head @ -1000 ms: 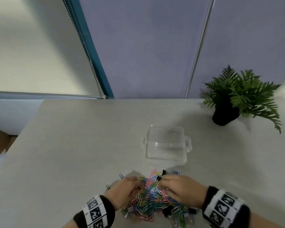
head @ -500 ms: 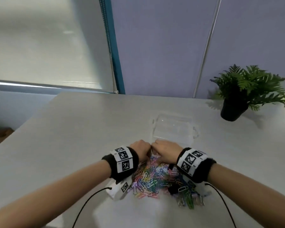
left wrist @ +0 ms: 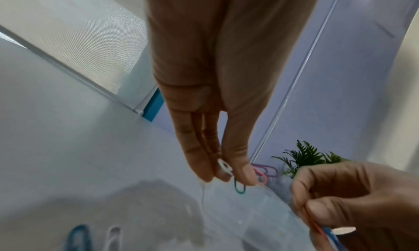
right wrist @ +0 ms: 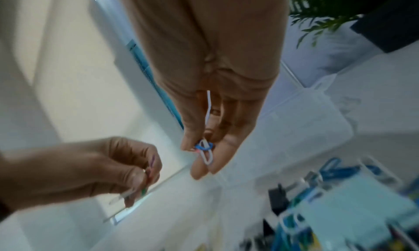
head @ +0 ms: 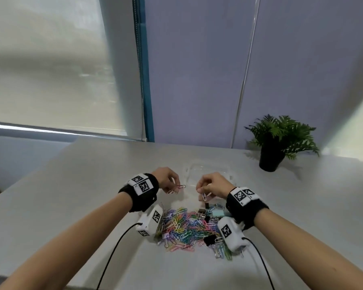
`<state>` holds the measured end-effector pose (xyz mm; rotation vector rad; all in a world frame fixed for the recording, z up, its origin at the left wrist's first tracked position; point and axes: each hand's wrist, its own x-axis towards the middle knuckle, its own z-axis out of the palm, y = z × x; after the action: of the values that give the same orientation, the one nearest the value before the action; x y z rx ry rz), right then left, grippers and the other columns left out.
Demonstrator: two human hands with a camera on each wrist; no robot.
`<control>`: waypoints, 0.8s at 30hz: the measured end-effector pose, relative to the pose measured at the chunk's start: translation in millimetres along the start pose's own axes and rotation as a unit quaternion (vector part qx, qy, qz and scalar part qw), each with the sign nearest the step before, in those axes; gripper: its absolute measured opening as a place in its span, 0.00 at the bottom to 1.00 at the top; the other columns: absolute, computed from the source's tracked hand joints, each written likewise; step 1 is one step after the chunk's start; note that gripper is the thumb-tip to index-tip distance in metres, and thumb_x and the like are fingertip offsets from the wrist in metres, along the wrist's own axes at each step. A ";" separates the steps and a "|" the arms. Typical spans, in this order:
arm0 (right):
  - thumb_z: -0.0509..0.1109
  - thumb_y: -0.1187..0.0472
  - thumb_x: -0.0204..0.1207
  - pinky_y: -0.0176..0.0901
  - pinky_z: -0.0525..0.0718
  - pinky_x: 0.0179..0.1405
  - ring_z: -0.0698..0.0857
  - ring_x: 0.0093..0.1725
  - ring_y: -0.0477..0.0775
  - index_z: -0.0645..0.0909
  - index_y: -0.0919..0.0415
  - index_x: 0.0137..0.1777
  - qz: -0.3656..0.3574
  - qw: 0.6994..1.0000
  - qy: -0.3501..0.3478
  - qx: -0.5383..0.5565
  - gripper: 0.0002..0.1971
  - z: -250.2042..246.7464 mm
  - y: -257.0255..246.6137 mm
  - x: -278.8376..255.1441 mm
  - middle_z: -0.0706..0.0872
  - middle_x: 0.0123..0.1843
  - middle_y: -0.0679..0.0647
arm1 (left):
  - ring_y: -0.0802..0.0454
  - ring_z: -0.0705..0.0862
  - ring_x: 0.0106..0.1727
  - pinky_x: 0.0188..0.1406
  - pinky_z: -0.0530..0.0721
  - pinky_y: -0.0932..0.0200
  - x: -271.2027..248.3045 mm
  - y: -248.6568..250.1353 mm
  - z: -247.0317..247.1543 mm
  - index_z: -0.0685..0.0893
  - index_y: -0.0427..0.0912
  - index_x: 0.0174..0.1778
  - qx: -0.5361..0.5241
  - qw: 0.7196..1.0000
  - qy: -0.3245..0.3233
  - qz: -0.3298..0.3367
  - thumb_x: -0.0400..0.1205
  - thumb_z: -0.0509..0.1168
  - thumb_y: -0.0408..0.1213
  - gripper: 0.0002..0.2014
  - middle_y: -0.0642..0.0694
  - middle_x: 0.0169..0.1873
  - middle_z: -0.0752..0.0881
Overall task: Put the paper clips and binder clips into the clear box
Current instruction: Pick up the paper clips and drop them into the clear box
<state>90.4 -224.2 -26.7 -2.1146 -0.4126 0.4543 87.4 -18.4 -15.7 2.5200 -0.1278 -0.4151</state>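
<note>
Behind the pale table (head: 76,185) stand a lilac wall panel, a roller blind and a potted fern (head: 280,141). We hold our left hand (head: 166,177) and right hand (head: 213,184) raised at the near edge of the clear box (head: 208,167), which sits open just beyond the loose pile of paper clips (head: 182,227) and black binder clips (head: 209,240).

Left fingers (left wrist: 238,167) pinch a small bunch of pink, purple, green and white clips; right fingers (right wrist: 199,167) pinch a blue, a white and a reddish one.

Handling, as we judge it: paper clips are light, stiff wire with a slick coating, and they hook into one another, so a pinch across several loops carries a cluster. Binder clips look heavier and are best taken by the body or the wire handles.

We read no brand or writing; only square black-and-white marker patterns show on the wristbands (head: 143,185).
</note>
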 end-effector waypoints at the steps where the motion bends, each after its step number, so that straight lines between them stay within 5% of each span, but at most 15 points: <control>1: 0.68 0.77 0.72 0.34 0.83 0.22 0.86 0.24 0.46 0.80 0.63 0.37 0.007 1.000 0.004 0.011 0.09 -7.5 1.7 3.3 0.82 0.31 0.58 | 0.68 0.80 0.18 0.26 0.81 0.77 6.9 1.6 -2.3 0.87 0.34 0.51 -0.005 1.000 0.008 0.005 0.74 0.73 0.33 0.11 0.52 0.27 0.83; 7: 0.68 0.76 0.73 0.30 0.82 0.23 0.81 0.25 0.44 0.81 0.62 0.35 0.021 0.998 0.040 -0.043 0.11 -43.4 12.3 41.5 0.82 0.30 0.54 | 0.72 0.77 0.13 0.20 0.74 0.82 65.1 29.0 -3.9 0.87 0.32 0.50 0.013 0.999 0.038 0.031 0.75 0.71 0.30 0.09 0.54 0.24 0.81; 9: 0.67 0.75 0.73 0.29 0.83 0.26 0.81 0.25 0.43 0.83 0.65 0.38 0.028 0.994 0.047 -0.090 0.07 -45.1 16.8 51.2 0.83 0.31 0.55 | 0.69 0.78 0.14 0.28 0.79 0.76 80.3 35.2 3.7 0.87 0.30 0.52 0.049 0.998 0.028 0.021 0.75 0.70 0.28 0.11 0.52 0.22 0.84; 11: 0.68 0.73 0.73 0.28 0.81 0.31 0.83 0.30 0.47 0.85 0.68 0.46 0.020 0.987 0.039 -0.153 0.06 -43.3 19.1 53.8 0.87 0.38 0.60 | 0.59 0.85 0.28 0.46 0.85 0.63 85.0 38.8 11.0 0.87 0.31 0.54 0.100 0.995 -0.001 0.014 0.76 0.69 0.29 0.12 0.39 0.38 0.91; 13: 0.69 0.69 0.74 0.31 0.78 0.44 0.86 0.47 0.54 0.85 0.66 0.54 0.006 0.973 0.029 -0.230 0.10 -41.9 17.5 49.9 0.88 0.51 0.61 | 0.45 0.88 0.50 0.59 0.81 0.57 81.9 40.3 14.4 0.86 0.33 0.59 0.127 0.992 -0.007 0.013 0.78 0.67 0.29 0.14 0.36 0.55 0.88; 15: 0.69 0.67 0.75 0.35 0.75 0.55 0.83 0.60 0.56 0.84 0.64 0.58 -0.005 0.960 0.031 -0.278 0.12 -44.6 14.6 43.3 0.86 0.59 0.59 | 0.44 0.84 0.63 0.65 0.77 0.58 75.5 41.1 12.4 0.83 0.34 0.64 0.129 0.991 0.000 0.018 0.79 0.67 0.30 0.17 0.37 0.62 0.85; 17: 0.68 0.68 0.76 0.35 0.75 0.58 0.83 0.61 0.56 0.84 0.64 0.58 -0.016 0.955 0.036 -0.294 0.12 -48.6 10.4 35.9 0.86 0.60 0.59 | 0.45 0.81 0.67 0.67 0.74 0.60 66.7 42.9 6.8 0.82 0.34 0.65 0.131 0.991 0.019 0.030 0.79 0.67 0.29 0.17 0.39 0.64 0.84; 19: 0.66 0.71 0.75 0.36 0.77 0.57 0.85 0.58 0.55 0.84 0.65 0.56 -0.040 0.953 0.037 -0.297 0.11 -47.4 5.3 24.6 0.88 0.58 0.59 | 0.46 0.82 0.66 0.65 0.73 0.63 53.9 43.6 4.0 0.83 0.34 0.63 0.121 0.990 0.045 0.053 0.79 0.65 0.27 0.16 0.38 0.63 0.85; 21: 0.65 0.72 0.75 0.35 0.78 0.51 0.87 0.52 0.54 0.85 0.65 0.53 -0.073 0.953 0.023 -0.294 0.10 -37.3 0.9 10.9 0.89 0.54 0.59 | 0.46 0.85 0.59 0.52 0.77 0.67 35.8 40.6 5.4 0.85 0.34 0.59 0.121 0.989 0.048 0.075 0.79 0.64 0.25 0.14 0.37 0.58 0.87; 23: 0.66 0.70 0.76 0.35 0.78 0.50 0.86 0.50 0.52 0.85 0.65 0.53 -0.101 0.946 -0.019 -0.308 0.10 -19.1 -1.1 -1.0 0.89 0.53 0.58 | 0.50 0.85 0.48 0.34 0.77 0.70 19.2 32.3 13.2 0.86 0.34 0.56 0.132 0.988 0.013 0.080 0.79 0.63 0.25 0.12 0.36 0.54 0.89; 24: 0.67 0.69 0.76 0.38 0.79 0.54 0.85 0.51 0.53 0.85 0.64 0.54 -0.113 0.938 -0.044 -0.324 0.09 -8.7 -0.8 -4.4 0.89 0.54 0.58 | 0.51 0.84 0.47 0.34 0.76 0.71 11.1 27.9 18.4 0.86 0.34 0.56 0.149 0.986 -0.018 0.079 0.79 0.63 0.26 0.11 0.36 0.53 0.89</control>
<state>90.5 -232.0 -20.8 -2.6371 -0.9506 0.2994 92.0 -53.3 -17.5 2.7685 -0.4293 -0.4023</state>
